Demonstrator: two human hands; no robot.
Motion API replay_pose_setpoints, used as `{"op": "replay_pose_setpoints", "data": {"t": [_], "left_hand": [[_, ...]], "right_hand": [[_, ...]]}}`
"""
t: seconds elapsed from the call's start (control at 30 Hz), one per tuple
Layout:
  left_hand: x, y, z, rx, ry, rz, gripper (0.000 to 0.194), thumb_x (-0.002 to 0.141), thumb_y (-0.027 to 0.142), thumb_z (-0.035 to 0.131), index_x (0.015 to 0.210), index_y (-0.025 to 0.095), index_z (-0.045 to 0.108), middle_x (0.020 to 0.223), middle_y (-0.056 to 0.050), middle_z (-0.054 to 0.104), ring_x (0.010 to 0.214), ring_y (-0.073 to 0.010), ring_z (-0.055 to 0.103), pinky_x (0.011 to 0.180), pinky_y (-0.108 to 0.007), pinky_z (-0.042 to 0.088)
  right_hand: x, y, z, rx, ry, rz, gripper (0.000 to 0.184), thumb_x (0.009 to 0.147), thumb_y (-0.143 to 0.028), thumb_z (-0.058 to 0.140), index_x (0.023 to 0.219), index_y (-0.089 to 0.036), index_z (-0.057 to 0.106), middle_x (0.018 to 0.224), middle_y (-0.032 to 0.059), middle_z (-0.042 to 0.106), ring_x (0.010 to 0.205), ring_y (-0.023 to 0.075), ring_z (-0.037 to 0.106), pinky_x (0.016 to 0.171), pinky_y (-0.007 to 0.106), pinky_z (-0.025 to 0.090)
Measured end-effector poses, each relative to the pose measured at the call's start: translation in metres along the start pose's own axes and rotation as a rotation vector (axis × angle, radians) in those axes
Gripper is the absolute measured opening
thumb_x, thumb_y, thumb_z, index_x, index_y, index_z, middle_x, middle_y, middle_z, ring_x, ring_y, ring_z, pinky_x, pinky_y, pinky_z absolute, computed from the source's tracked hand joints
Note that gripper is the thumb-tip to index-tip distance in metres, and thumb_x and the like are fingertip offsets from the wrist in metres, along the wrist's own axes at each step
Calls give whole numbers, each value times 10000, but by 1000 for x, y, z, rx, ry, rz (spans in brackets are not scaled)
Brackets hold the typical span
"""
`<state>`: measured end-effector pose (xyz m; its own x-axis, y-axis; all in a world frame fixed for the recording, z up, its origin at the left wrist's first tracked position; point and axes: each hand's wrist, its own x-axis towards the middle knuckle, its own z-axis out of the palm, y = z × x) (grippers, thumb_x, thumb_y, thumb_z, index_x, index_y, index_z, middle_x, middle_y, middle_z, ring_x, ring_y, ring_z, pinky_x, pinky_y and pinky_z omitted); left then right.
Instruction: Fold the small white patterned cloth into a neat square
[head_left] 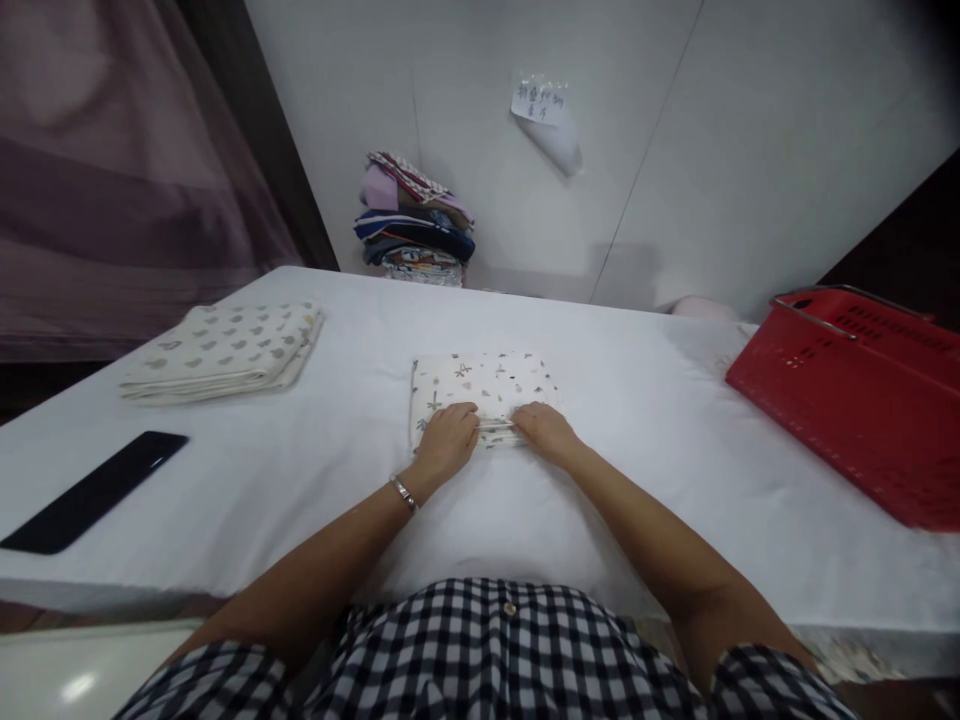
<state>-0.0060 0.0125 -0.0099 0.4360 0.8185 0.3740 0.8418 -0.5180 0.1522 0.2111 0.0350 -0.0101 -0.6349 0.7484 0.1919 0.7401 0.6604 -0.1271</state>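
Observation:
A folded white cloth with small grey-green prints (487,380) lies flat in front of me on the white-covered table (480,530). My left hand (450,440) grips its near edge left of the middle, a bracelet on that wrist. At the same edge, a little to the right, my right hand (546,430) is closed on the cloth too. Between the two hands several folded layers show at the near edge. The fingertips are partly hidden in the folds.
Another folded printed cloth (232,350) lies at the left, behind a black phone-like slab (97,490). A red plastic basket (855,400) stands at the right. Beyond the table's far edge rises a stack of folded fabrics (416,225) by the wall with a paper note (544,105).

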Motion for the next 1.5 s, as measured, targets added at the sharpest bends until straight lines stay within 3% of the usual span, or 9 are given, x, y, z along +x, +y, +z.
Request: {"op": "replay_pose_setpoints", "data": {"t": [0.13,0.43,0.6,0.7,0.93,1.13,1.3,1.5], "left_hand": [[-4,0,-6,17,-14,-45,127,830,168,473,818,172,599,1050,-99,607,978,-249,539,787,-400,436],[-16,-7,-7,17,-15,127,183,870,169,432,808,173,604,891,-75,643,869,-208,565,801,-370,410],[-15,-7,-7,2,-27,114,229,884,194,411,772,176,609,768,-73,640,785,-202,582,788,-370,402],[-15,-7,-6,20,-54,81,238,881,187,400,780,180,616,758,-70,646,771,-200,591,783,-368,406],[-17,-9,1,42,-35,42,266,878,188,416,1100,185,564,870,-66,676,840,-208,609,808,-369,424],[-17,-8,1,-6,30,84,236,877,162,414,1027,193,594,1169,-85,599,1051,-212,553,843,-358,442],[-8,-2,2,40,7,157,235,867,129,404,942,167,624,1240,-105,553,1105,-242,514,883,-390,427],[-1,2,8,3,12,138,232,872,132,394,918,183,615,1304,-71,508,1164,-223,469,929,-386,407]], "right_hand": [[-2,2,4,9,9,-2,193,922,-202,425,965,-179,612,970,82,612,914,194,510,822,324,372],[-4,-1,6,-10,44,8,227,925,-227,410,995,-219,626,974,62,604,888,190,497,774,305,368],[-4,-6,4,-53,113,7,241,919,-223,425,1088,-170,587,1040,101,602,932,221,490,797,332,367],[-5,-6,7,-49,104,-12,207,914,-186,427,1012,-173,610,1005,100,612,920,220,493,788,331,359],[-5,-1,11,-36,64,-25,208,915,-172,419,944,-186,625,946,90,628,872,206,512,756,320,362],[-5,-1,9,88,112,9,203,913,-200,423,1034,-195,586,957,82,631,879,201,528,775,318,395],[-3,-4,7,114,127,-24,183,913,-211,422,993,-187,584,957,77,621,875,190,521,776,309,401],[1,-9,6,186,134,-16,149,901,-195,439,871,-179,585,869,53,612,825,169,505,757,286,390]]}}
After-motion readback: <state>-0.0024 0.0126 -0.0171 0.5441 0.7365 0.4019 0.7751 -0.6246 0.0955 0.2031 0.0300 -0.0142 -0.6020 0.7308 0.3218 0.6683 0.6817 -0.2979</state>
